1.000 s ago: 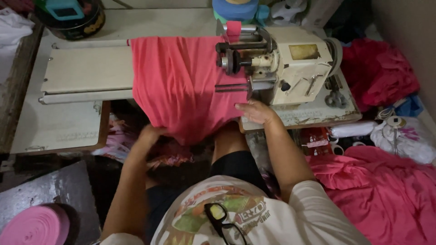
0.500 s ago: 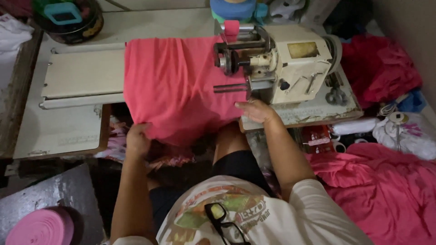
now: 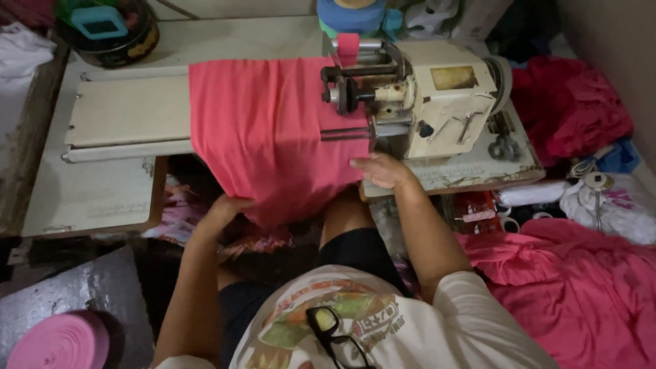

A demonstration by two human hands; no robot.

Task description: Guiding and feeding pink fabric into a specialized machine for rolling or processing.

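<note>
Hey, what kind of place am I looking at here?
Probably a small garment sewing workshop. A cream industrial sewing machine sits on a worn worktable, both hands feed pink knit fabric through it, and heaped pink cloth lies beside the seat.

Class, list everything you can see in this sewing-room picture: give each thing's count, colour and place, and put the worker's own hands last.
Sewing machine: one, cream, on the table, right of centre.
Cloth: one, pink-red, draped over the machine's arm and the table's front edge.
Table: one, pale grey, across the top.
Round tin: one, dark, with a teal box inside, top left corner.
Tape rolls: blue, behind the machine; count unclear.
Ribbon roll: one, pink, bottom left.
Fabric heap: pink, on the floor, right.
Dark red cloth: heap, upper right.
Glasses: one pair, black, hanging on the shirt.
Left hand: grips the cloth's lower edge.
Right hand: rests flat on the cloth beside the machine.
</note>
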